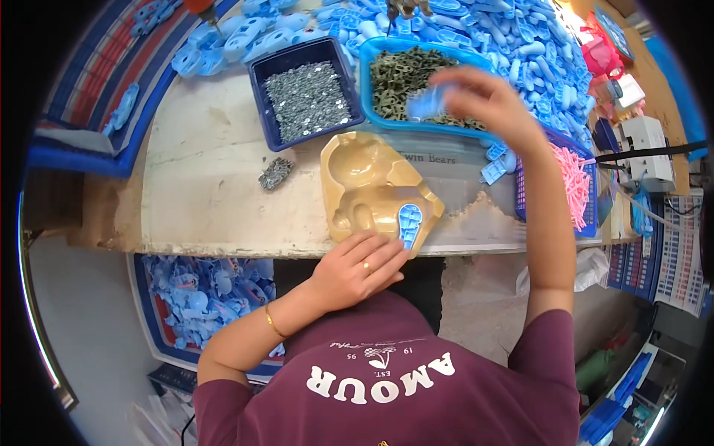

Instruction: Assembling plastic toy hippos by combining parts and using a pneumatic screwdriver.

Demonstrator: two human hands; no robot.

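Observation:
My left hand [349, 269] lies with fingers stretched out flat over the near edge of a tan moulded holder [357, 167]. Just beyond its fingertips, a blue plastic half-shell [410, 223] sits in the holder's right-hand recess. My right hand [487, 104], smeared by motion, is raised over a light-blue tray [372, 104] of small dark greenish metal parts [405, 70]. Its fingers hold a blurred blue plastic piece [429, 104]. Two or so similar blue pieces [494, 169] lie on the table below my right wrist.
A dark blue bin [256, 82] of small silver screws stands left of the tray, with a little screw pile [276, 172] before it. Blue plastic parts [535, 59] heap up behind. A purple basket [528, 186] holds pink sticks [571, 182]. Another crate of blue parts [208, 297] stands lower left.

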